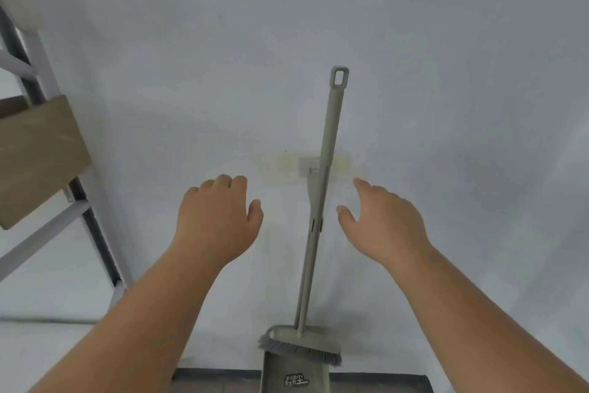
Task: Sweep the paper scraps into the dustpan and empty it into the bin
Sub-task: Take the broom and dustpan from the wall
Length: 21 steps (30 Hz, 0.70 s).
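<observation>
Hands hovered empty, fingers relaxed, flanking the broom; you did best gripping mid-shaft, steadying the dustpan below.

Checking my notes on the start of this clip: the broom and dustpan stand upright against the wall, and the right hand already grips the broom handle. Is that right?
Not quite. In the head view the right hand is open beside the broom, not gripping the handle. The broom and dustpan do stand upright against the wall.
</observation>
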Motion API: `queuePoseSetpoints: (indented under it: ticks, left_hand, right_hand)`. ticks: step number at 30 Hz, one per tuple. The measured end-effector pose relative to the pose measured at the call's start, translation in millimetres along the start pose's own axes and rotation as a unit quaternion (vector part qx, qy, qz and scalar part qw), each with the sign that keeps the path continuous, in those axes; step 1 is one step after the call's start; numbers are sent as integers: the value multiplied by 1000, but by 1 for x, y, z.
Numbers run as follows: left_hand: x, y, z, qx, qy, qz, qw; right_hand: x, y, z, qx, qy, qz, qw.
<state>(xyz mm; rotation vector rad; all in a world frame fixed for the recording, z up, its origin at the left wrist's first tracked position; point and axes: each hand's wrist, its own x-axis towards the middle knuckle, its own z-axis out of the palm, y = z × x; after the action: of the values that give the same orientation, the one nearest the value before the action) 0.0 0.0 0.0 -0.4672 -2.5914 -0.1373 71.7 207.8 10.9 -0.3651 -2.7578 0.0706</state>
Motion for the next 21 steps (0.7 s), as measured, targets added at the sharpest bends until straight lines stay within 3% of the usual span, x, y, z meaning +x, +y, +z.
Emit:
queuePoseSetpoints:
  ticks: [14, 21]
  left_hand:
    - [-2, 15, 41, -33, -20, 29, 999]
    - [-18, 11, 58, -27, -62, 27, 997]
  right_hand:
    - [53, -17, 88, 142, -134, 127, 972]
    - [68, -22, 126, 198, -143, 167, 955]
